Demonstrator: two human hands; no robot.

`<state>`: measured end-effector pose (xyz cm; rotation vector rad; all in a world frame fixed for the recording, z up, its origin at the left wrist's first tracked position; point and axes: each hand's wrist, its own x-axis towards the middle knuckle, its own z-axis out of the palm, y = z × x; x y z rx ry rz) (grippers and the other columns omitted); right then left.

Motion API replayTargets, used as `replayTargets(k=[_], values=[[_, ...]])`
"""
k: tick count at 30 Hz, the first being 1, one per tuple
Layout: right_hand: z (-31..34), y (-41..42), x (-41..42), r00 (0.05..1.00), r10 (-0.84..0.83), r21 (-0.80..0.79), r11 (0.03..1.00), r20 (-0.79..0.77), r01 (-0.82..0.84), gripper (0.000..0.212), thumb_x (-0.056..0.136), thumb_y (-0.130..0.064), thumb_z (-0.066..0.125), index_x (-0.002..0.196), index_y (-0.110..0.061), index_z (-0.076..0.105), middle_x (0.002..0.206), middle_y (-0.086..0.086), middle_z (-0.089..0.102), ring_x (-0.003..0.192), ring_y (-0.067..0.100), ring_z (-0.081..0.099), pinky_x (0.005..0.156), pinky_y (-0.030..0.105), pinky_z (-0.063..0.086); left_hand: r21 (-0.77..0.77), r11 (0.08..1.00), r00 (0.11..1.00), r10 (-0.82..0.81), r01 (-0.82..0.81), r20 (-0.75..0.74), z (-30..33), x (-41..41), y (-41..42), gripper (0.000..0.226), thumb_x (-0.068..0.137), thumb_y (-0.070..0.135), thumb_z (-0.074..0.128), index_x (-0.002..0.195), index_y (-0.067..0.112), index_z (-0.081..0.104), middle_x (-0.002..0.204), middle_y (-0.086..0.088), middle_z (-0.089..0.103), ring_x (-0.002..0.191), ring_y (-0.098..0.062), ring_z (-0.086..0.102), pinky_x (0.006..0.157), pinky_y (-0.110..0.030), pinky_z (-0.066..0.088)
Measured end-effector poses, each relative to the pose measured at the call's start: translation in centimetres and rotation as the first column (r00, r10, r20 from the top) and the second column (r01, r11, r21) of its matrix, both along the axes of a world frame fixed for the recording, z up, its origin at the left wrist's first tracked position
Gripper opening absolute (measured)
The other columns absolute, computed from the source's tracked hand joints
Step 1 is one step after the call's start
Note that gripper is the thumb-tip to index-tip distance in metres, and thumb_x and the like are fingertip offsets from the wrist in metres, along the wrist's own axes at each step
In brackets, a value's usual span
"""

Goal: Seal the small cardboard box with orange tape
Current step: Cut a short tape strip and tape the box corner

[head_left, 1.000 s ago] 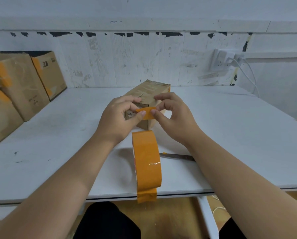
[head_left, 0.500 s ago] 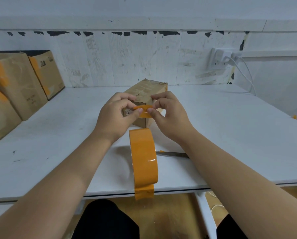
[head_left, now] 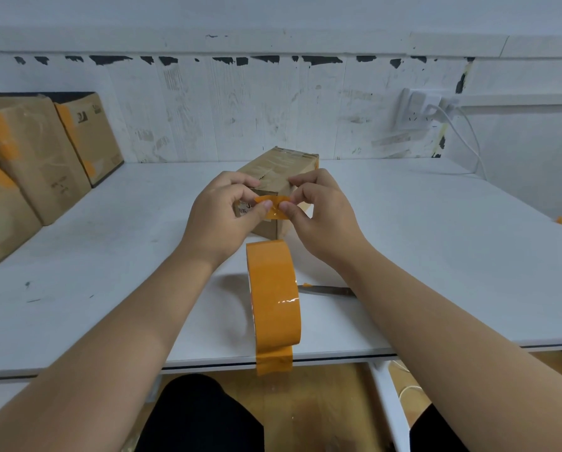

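Centrally, the small cardboard box (head_left: 281, 172) lies on the white table (head_left: 436, 243), its near end face turned toward the viewer and its long axis running away toward the wall (head_left: 240, 109). A short strip of orange tape (head_left: 272, 207) is held in front of that near end, at or just above the top front edge; whether it already touches the cardboard cannot be told. The left hand (head_left: 222, 220) pinches the strip's left end between thumb and forefinger, and the right hand (head_left: 322, 213) pinches its right end likewise, the remaining fingers curled. A seam is visible along the box top, and no orange tape can be seen on it; an orange patch on the right side of the near end may be tape already laid. Judged from this, sealing is at an early stage: the strip has yet to be pressed down and smoothed, and further strips are probably still needed. The box flaps appear closed, so its contents are hidden. Nearer the viewer, the roll of orange tape (head_left: 273, 301) stands on edge at the table's front, its loose end hanging over the rim. A thin blade-like tool (head_left: 325, 290) lies just beside it. At far left, larger cardboard boxes (head_left: 35, 158) bearing orange tape stand closed, contents unseen.
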<state>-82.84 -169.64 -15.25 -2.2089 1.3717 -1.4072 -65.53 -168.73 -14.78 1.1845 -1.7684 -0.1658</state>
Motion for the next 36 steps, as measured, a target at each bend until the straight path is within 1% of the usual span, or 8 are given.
replayTargets(k=[7, 15, 17, 21, 26, 29, 34, 36], values=[[0.12, 0.07, 0.06, 0.998, -0.032, -0.043, 0.999, -0.049, 0.030, 0.011, 0.085, -0.016, 0.069, 0.077, -0.010, 0.063, 0.112, 0.001, 0.058, 0.094, 0.003, 0.051, 0.075, 0.001, 0.034, -0.030, 0.999, 1.000, 0.016, -0.015, 0.017, -0.01, -0.17, -0.12, 0.013, 0.082, 0.025, 0.074, 0.078, 0.012, 0.072, 0.106, 0.005, 0.061, 0.099, -0.009, 0.055, 0.080, -0.012, 0.040], [0.13, -0.07, -0.20, 0.997, -0.038, -0.016, 0.999, -0.066, 0.037, 0.014, 0.085, -0.022, 0.069, 0.081, -0.009, 0.068, 0.119, 0.000, 0.055, 0.106, 0.004, 0.050, 0.079, -0.002, 0.031, -0.061, 0.998, 1.000, 0.015, -0.013, 0.026, -0.12, -0.04, -0.36, 0.014, 0.080, 0.026, 0.076, 0.084, 0.013, 0.073, 0.104, 0.006, 0.060, 0.098, -0.008, 0.055, 0.081, -0.011, 0.040], [0.12, -0.13, -0.23, 0.997, -0.038, -0.010, 0.999, -0.068, 0.037, 0.015, 0.085, -0.023, 0.069, 0.081, -0.009, 0.068, 0.120, 0.001, 0.054, 0.109, 0.007, 0.050, 0.079, 0.001, 0.031, -0.066, 0.998, 1.000, 0.015, -0.013, 0.024, -0.12, -0.08, -0.45, 0.013, 0.080, 0.026, 0.076, 0.084, 0.013, 0.074, 0.104, 0.007, 0.059, 0.098, -0.008, 0.055, 0.081, -0.010, 0.040], [0.00, -0.17, -0.21, 0.997, -0.049, 0.007, 0.999, -0.064, 0.050, 0.015, 0.085, -0.026, 0.069, 0.081, -0.011, 0.067, 0.123, 0.002, 0.053, 0.114, 0.009, 0.050, 0.086, 0.013, 0.031, -0.073, 0.997, 0.999, 0.014, -0.012, 0.032, -0.27, -0.08, -0.58, 0.014, 0.080, 0.026, 0.076, 0.088, 0.014, 0.073, 0.104, 0.007, 0.059, 0.098, -0.007, 0.055, 0.080, -0.010, 0.039], [-0.10, -0.41, -0.30, 0.995, -0.065, 0.011, 0.998, -0.076, 0.066, 0.019, 0.086, -0.030, 0.068, 0.084, -0.011, 0.069, 0.125, 0.003, 0.053, 0.114, 0.011, 0.050, 0.084, 0.013, 0.031, -0.098, 0.995, 0.999, 0.016, -0.013, 0.037, -0.32, -0.03, -0.68, 0.022, 0.079, 0.026, 0.076, 0.094, 0.015, 0.064, 0.099, 0.002, 0.062, 0.091, -0.007, 0.052, 0.076, -0.006, 0.038], [-0.17, -0.52, -0.34, 0.996, -0.069, 0.020, 0.997, -0.064, 0.070, 0.019, 0.085, -0.032, 0.068, 0.085, -0.012, 0.069, 0.125, 0.001, 0.053, 0.112, 0.008, 0.050, 0.079, 0.005, 0.028, -0.087, 0.996, 1.000, 0.006, -0.005, 0.015, -0.28, -0.01, -0.70, 0.026, 0.079, 0.027, 0.076, 0.097, 0.017, 0.060, 0.098, 0.002, 0.061, 0.090, -0.008, 0.053, 0.075, -0.004, 0.037], [-0.33, -0.59, -0.41, 0.998, -0.057, 0.042, 0.997, -0.039, 0.058, 0.018, 0.086, -0.033, 0.067, 0.085, -0.014, 0.069, 0.126, -0.001, 0.052, 0.106, -0.001, 0.042, 0.080, 0.009, 0.029, -0.074, 0.997, 0.999, -0.031, 0.031, -0.006, -0.45, 0.01, -0.52, 0.030, 0.081, 0.025, 0.075, 0.106, 0.020, 0.058, 0.103, 0.005, 0.060, 0.094, -0.002, 0.053, 0.077, -0.001, 0.036], [-0.35, -0.61, -0.60, 0.999, -0.033, 0.072, 0.997, -0.027, 0.034, 0.019, 0.086, -0.032, 0.067, 0.088, -0.013, 0.070, 0.128, -0.002, 0.051, 0.108, -0.002, 0.041, 0.085, 0.013, 0.032, -0.072, 0.997, 0.999, -0.040, 0.040, -0.006, -0.52, 0.12, -0.53, 0.028, 0.083, 0.025, 0.073, 0.106, 0.020, 0.058, 0.104, 0.005, 0.060, 0.093, -0.001, 0.052, 0.077, -0.001, 0.036]])
